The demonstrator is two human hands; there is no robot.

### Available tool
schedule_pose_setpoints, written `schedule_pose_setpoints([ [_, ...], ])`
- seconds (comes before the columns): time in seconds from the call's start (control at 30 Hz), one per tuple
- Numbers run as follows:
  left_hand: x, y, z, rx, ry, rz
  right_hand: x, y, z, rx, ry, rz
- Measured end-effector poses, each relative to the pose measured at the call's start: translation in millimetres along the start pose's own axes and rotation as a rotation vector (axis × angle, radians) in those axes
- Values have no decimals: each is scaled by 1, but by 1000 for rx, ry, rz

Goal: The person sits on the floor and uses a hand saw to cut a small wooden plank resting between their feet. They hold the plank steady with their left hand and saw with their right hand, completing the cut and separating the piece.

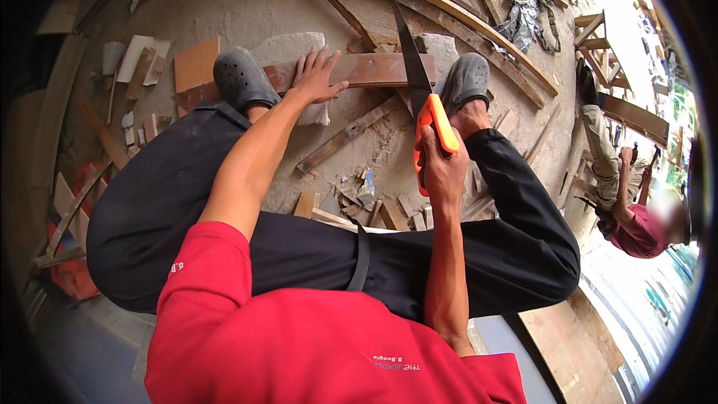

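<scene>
1. Right hand (446,161), near side of the board: fingers curled closed around the orange-and-black handle of a handsaw (417,75). Grip seems set to line the saw up with the forearm.
2. Saw blade slants across the board close to its right end, tip beyond the far edge. Whether the teeth bite: cannot tell from above.
3. Left hand (315,75), on top of the board, left of the blade: palm down, open, fingers and thumb spread, gripping nothing. Presumably weight to keep the wood still.
4. Left shoe (243,78) appears to overlap the board's left part, likely pinning it; contact hidden. Right shoe (467,78) just beyond the right end.
5. Pale blocks (288,46) (440,46) show at the board's far edge, left and right; they probably prop it off the floor (224,7).
6. The board (374,69) itself: between the shoes, long, narrow, flat, reddish-brown, with paler scuffs and a slight sheen.
7. Nearer than the board: loose wood scraps (390,215).
</scene>
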State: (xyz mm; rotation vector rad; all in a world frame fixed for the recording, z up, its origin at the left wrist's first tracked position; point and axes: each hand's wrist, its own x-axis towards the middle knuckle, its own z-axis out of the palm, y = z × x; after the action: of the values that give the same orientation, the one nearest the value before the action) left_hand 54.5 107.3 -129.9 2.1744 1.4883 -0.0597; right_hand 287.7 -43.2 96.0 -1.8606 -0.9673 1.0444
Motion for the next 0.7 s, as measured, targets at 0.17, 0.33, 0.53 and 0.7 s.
schedule_pose_setpoints([
  [0.17, 33, 8, 9, -122, -30, -161, 1, 19, 31, -42, 30, 47],
  [0.33, 67, 3, 24, 31, -38, -174, 15, 45, 66, -75, 0, 39],
  [0.53, 73, 7, 8, -100, -157, -235, 3, 23, 67, -116, 15, 35],
  [0.7, 71, -2, 0, -138, -295, -326, -6, 13, 56, -120, 0, 77],
])
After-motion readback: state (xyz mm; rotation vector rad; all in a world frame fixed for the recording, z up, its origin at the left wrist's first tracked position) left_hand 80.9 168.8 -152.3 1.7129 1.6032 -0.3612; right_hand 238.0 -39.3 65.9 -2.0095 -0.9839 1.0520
